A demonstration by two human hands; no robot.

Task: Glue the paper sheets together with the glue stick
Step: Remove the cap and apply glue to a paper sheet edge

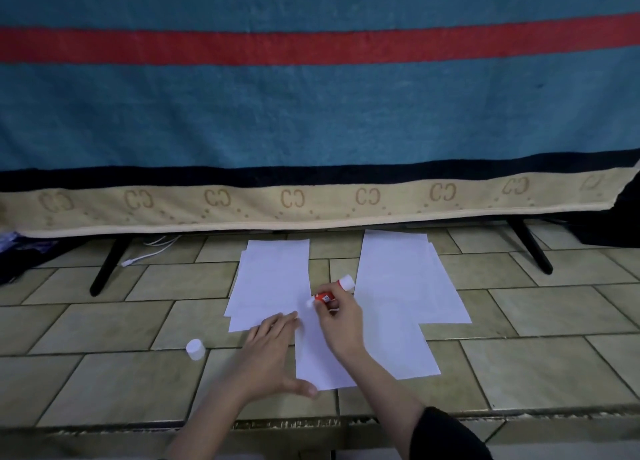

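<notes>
A white paper sheet (377,352) lies on the tiled floor in front of me. My right hand (341,324) grips a red and white glue stick (329,295), its white tip touching the sheet's far left corner. My left hand (273,352) lies flat with straight fingers, pressing the sheet's left edge, thumb at the near corner. A left stack of paper (272,279) and a right stack of paper (405,279) lie farther away. The glue stick's white cap (195,349) stands on the floor to the left.
A blue, red-striped blanket (311,113) hangs over a black-legged stand (107,265) behind the papers. A white cable (145,253) lies under it at left. A floor step edge (311,423) runs close to me.
</notes>
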